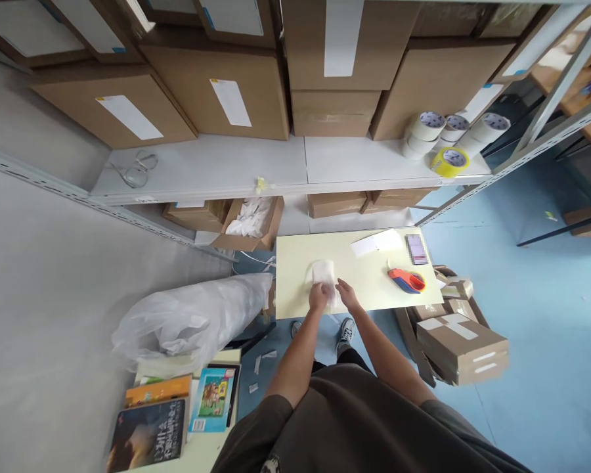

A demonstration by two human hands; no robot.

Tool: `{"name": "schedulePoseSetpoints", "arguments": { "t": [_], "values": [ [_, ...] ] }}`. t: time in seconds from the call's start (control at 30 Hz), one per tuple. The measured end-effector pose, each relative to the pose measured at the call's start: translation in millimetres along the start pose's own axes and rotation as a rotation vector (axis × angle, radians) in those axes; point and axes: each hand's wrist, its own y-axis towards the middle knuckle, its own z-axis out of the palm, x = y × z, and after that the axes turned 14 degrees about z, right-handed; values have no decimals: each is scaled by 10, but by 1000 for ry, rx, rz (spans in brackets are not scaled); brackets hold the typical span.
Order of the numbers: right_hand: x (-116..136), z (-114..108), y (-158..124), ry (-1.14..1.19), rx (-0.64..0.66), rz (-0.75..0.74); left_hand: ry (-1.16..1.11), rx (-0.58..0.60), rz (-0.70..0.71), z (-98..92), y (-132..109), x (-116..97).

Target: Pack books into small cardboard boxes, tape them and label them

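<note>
A small white bundle [323, 270], which looks like something in thin translucent wrap, lies on the pale yellow table [293, 253] in front of me. What it contains is hidden. My left hand [318, 297] is closed on its near end. Just to the right, my right hand [347, 293] has its fingers stretched toward the bundle, a little apart from it. Farther right on the same table lie an orange and blue tape dispenser [406, 281], white paper sheets [377, 242] and a pixelated purple item [416, 249].
Shelves [256, 161] with cardboard boxes [217, 92] and tape rolls [450, 161] stand ahead. An open carton [273, 226] holds white material. A plastic-wrap roll [197, 315] and books [148, 430] are left; boxes [460, 348] sit on the floor right.
</note>
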Motion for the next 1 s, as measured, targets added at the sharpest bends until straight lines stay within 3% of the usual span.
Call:
{"name": "schedulePoseSetpoints", "arguments": {
  "t": [0.13, 0.4, 0.57, 0.73, 0.8, 0.9, 1.0],
  "values": [
    [25, 162, 83, -101, 85, 75, 56, -128, -134, -118, 64, 121],
    [-15, 134, 31, -7, 146, 122, -153, -13, -298, -209, 300, 159],
    [40, 70, -105, 62, 177, 105, -207, 22, -246, -294, 338, 74],
    [205, 6, -158, 50, 7, -7, -287, 48, -170, -467, 376, -8],
    [288, 7, -172, 61, 67, -32, -379, 69, -140, -543, 397, -20],
    [444, 124, -178, 111, 196, -29, -559, 57, -115, -674, 431, -12],
    [649, 410, -138, 136, 203, -38, -639, -33, -102, -863, 492, 26]
  ]
}}
